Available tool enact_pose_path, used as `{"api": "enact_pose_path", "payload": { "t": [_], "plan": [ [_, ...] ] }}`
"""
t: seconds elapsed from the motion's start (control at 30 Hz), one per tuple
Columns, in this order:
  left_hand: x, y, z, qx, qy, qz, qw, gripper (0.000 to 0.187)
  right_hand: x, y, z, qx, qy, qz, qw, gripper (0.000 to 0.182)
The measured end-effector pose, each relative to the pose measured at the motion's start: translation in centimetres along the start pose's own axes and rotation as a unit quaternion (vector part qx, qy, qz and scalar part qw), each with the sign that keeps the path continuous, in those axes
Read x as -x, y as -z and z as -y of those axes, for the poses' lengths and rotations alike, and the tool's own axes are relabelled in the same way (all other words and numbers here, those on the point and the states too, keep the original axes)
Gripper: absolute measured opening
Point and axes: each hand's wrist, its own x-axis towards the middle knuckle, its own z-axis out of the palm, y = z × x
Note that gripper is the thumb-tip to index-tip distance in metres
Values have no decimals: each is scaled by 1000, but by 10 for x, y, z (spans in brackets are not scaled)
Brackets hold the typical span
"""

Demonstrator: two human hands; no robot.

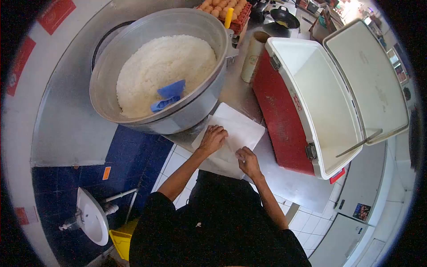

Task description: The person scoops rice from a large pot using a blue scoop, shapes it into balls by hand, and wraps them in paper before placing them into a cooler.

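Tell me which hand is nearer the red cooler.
Right. The right hand is a short gap left of the red cooler; the left hand is farther left, closer to the large pot.

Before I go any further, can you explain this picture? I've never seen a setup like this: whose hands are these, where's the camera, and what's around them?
There is no machine here, only a person working with bare hands. The single picture comes from a camera on that person's head, looking forward and down, so the arms reach in from the bottom.

The left hand and right hand are both at the thin white sheets on the metal counter; I can't tell how firmly either grips.

Ahead to the left stands a large metal pot of what looks like white rice, with a blue scoop in it. To the right is a red and white cooler, its lid open. Eggs sit beyond the pot.
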Motion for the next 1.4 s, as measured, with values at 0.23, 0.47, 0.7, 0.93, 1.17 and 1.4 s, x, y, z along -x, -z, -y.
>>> {"api": "enact_pose_path", "payload": {
  "t": [0.23, 0.47, 0.7, 0.93, 1.17, 1.4],
  "plan": [
    [86, -42, 2, 16, -33, -67, 997, 14, 41, -45, -83, 54, 49, -29, 997, 28],
    [100, -53, 2, 12, 6, -76, 997, 26, 51, -64, -77, 49, -4, 20, 999, 53],
    [87, -38, 12, -58, -118, -54, 990, 17, 33, -56, -62, 183, -3, 38, 982, 38],
    [2, -3, 20, 70, 91, 244, 963, 45, -21, -53, -31, 94, -347, 26, 933, 61],
    [-69, -53, 47, -113, -114, 256, 953, 29, -54, -51, -77, 200, -307, 110, 924, 68],
    [-26, -17, 16, 73, -41, 59, 995, 20, -31, -77, -60, 208, -305, -85, 925, 34]
  ]
}}
